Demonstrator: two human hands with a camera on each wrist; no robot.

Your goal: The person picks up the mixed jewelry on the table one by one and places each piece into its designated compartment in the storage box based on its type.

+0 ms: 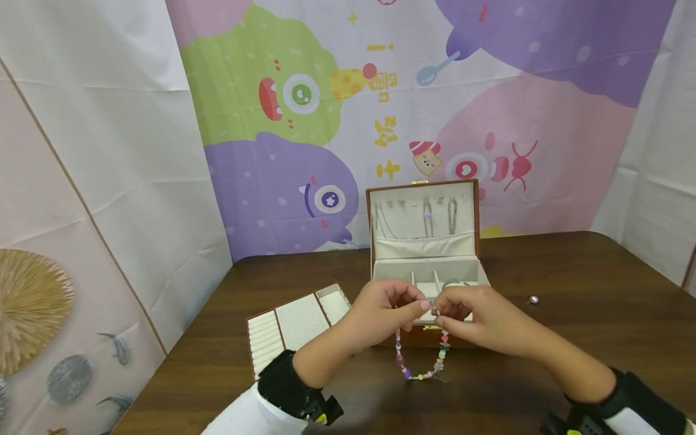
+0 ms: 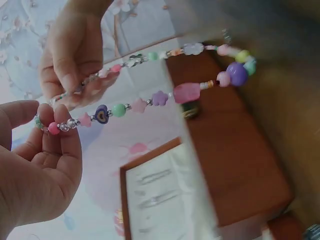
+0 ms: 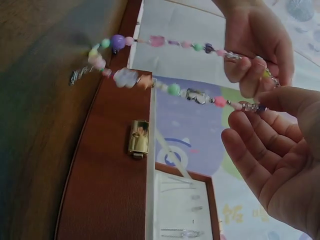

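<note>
A beaded necklace [image 1: 408, 374] of mixed pastel beads hangs in a U between my two hands, over the dark table. My left hand [image 1: 388, 311] pinches one end between thumb and fingers. The other end is pinched by my right hand [image 1: 484, 314], fingertips close to the left ones. Star, heart and flower beads show in the left wrist view, with a large purple bead [image 2: 237, 73] near the bottom of the loop. A small clear charm [image 3: 80, 75] dangles there in the right wrist view. Behind the hands stands an open brown jewelry box [image 3: 112, 175] with a gold clasp [image 3: 139, 138].
The raised lid [image 1: 397, 211] carries several chains on its pale lining. Left of the box lies a removed tray [image 1: 301, 320] with ring rolls and flat sections. A small pearl-like stud [image 1: 534, 299] rests on the table [image 1: 576, 272] at right. A printed curtain hangs behind.
</note>
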